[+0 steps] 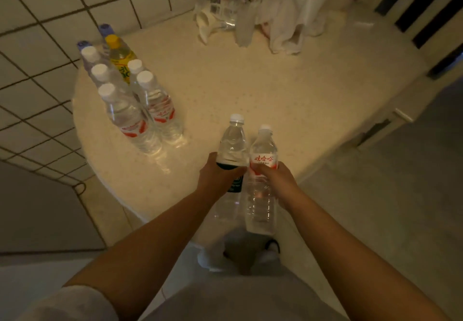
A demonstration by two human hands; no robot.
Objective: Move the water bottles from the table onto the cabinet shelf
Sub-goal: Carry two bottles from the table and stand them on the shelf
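Two bottles are up off the table (250, 75), one per hand: left hand (216, 176) wraps the dark-label bottle (231, 150), right hand (274, 179) the red-label bottle (261, 170), touching side by side. The risk is a knock between them loosening a grip (both held mid-body). The cluster (130, 100) waits by the wall; no cabinet in view.

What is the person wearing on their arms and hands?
Nothing on the hands: the left hand and right hand are bare, with no gloves, rings or watch showing. Both forearms are bare too. A white sleeve is pushed up high on the left arm; no right sleeve is in view.
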